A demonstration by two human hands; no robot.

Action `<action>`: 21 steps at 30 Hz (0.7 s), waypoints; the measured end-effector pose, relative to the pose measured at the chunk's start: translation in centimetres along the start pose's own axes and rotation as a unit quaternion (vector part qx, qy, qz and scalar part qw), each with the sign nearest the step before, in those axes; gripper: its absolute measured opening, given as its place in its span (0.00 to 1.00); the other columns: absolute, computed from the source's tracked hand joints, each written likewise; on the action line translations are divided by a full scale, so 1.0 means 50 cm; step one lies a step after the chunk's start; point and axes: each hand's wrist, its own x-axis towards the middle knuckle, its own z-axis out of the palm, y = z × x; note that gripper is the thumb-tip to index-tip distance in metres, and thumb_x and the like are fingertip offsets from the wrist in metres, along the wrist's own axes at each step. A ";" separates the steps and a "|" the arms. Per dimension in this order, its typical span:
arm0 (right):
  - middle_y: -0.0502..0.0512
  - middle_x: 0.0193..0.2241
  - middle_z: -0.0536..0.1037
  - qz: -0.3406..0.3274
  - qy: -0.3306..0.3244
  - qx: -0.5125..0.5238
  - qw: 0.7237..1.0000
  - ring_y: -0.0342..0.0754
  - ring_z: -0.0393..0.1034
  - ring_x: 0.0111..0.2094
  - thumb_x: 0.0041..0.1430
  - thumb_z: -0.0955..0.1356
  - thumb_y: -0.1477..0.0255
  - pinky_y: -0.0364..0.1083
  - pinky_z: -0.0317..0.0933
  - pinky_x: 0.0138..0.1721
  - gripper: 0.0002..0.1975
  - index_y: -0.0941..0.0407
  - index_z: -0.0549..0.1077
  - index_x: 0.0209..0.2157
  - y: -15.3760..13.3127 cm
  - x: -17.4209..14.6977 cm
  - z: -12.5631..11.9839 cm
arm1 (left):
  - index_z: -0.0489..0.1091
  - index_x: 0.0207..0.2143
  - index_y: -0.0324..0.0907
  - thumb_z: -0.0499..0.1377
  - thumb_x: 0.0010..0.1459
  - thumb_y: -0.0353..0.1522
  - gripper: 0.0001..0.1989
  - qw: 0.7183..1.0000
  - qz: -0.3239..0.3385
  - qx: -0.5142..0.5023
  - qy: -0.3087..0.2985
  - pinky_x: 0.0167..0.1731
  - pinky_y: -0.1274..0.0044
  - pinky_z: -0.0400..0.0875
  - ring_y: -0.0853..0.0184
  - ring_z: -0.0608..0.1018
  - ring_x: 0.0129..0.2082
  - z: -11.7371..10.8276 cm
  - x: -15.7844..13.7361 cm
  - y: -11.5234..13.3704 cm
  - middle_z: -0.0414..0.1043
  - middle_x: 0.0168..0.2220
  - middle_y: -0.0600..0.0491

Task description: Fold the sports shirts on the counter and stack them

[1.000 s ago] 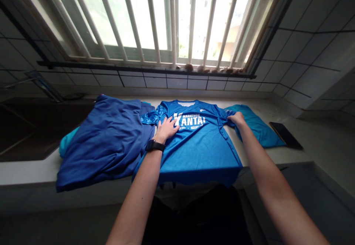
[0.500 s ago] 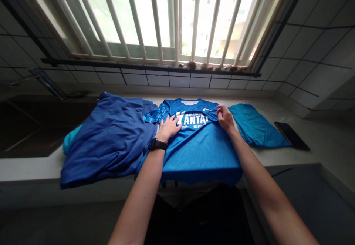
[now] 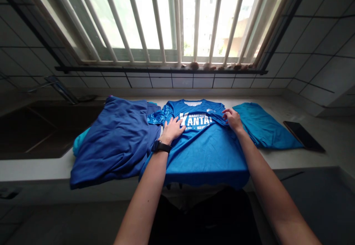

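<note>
A blue short-sleeved T-shirt (image 3: 208, 152) lies front up, white lettering across its chest, its hem hanging over the counter's front edge. My left hand (image 3: 173, 129) rests flat on the left chest of the shirt, fingers spread; a black watch (image 3: 161, 147) is on that wrist. Over by the shirt's other side, near the shoulder and sleeve, is my right hand (image 3: 233, 119), with loosely bent fingers apart and no cloth visibly gripped. Creases run across the shirt between the hands. The sleeve under the right hand is partly hidden.
Darker blue folded clothing (image 3: 116, 141) lies to the left, overhanging the counter (image 3: 36, 169) edge. A teal folded garment (image 3: 266, 126) and a dark flat phone-like object (image 3: 303, 136) lie to the right. A dark sink (image 3: 41, 126) with a faucet (image 3: 62, 89) is far left. Behind is a barred window (image 3: 177, 23).
The view has shifted slightly, so everything appears a little further right. Both hands stay at nearly the same places on the shirt; the right fingers have lowered slightly.
</note>
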 end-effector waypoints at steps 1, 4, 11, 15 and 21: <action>0.60 0.34 0.81 -0.009 0.013 -0.039 0.999 0.52 0.76 0.36 0.59 0.62 0.71 0.47 0.70 0.37 0.12 0.57 0.76 0.38 0.004 0.000 -0.005 | 0.62 0.70 0.47 0.48 0.70 0.43 0.29 1.000 0.000 -0.001 0.003 0.71 0.50 0.49 0.48 0.53 0.75 -0.001 -0.001 0.001 0.52 0.75 0.47; 0.60 0.41 0.81 -0.059 -0.086 -0.120 0.987 0.55 0.75 0.44 0.48 0.69 0.75 0.50 0.69 0.49 0.15 0.57 0.78 0.41 0.021 -0.002 -0.023 | 0.65 0.68 0.46 0.49 0.70 0.42 0.27 1.000 0.006 -0.012 0.009 0.70 0.49 0.49 0.47 0.55 0.74 -0.005 -0.004 0.004 0.54 0.74 0.46; 0.58 0.39 0.82 -0.126 -0.087 -0.096 0.984 0.54 0.77 0.43 0.50 0.69 0.75 0.50 0.69 0.49 0.10 0.55 0.80 0.36 0.020 -0.006 -0.023 | 0.65 0.67 0.48 0.50 0.70 0.42 0.27 1.000 0.001 -0.012 0.010 0.70 0.50 0.50 0.48 0.55 0.74 -0.005 -0.008 0.005 0.55 0.74 0.47; 0.57 0.35 0.82 -0.132 -0.190 -0.007 0.973 0.54 0.78 0.37 0.54 0.73 0.59 0.49 0.71 0.42 0.14 0.55 0.79 0.35 0.002 -0.019 -0.010 | 0.65 0.68 0.49 0.49 0.70 0.43 0.27 1.000 0.005 -0.006 0.012 0.71 0.51 0.50 0.49 0.55 0.74 -0.005 -0.014 0.006 0.55 0.74 0.47; 0.62 0.41 0.84 -0.129 -0.169 -0.080 0.974 0.57 0.79 0.44 0.67 0.60 0.57 0.52 0.72 0.49 0.22 0.55 0.80 0.40 0.011 -0.022 0.006 | 0.64 0.69 0.47 0.50 0.70 0.42 0.28 1.000 0.000 -0.010 0.011 0.71 0.51 0.50 0.48 0.55 0.75 -0.003 -0.016 0.005 0.54 0.74 0.46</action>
